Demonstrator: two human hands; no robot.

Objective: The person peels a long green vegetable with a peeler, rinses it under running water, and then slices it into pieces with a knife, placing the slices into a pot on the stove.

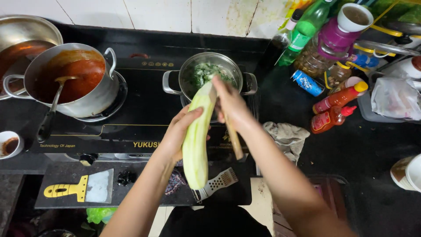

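Both your hands work one long, smooth, pale-green peeled gourd point(197, 139) above a round steel pot point(209, 75): left hand point(182, 131) gripping its middle, right hand point(231, 104) clasping a wooden-handled knife point(233, 139) at its tip.

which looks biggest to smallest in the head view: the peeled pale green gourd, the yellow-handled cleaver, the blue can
1. Peeled pale green gourd, though it is held up nearer the camera, which inflates it.
2. Yellow-handled cleaver.
3. Blue can, lying farther back, clearly the smallest.
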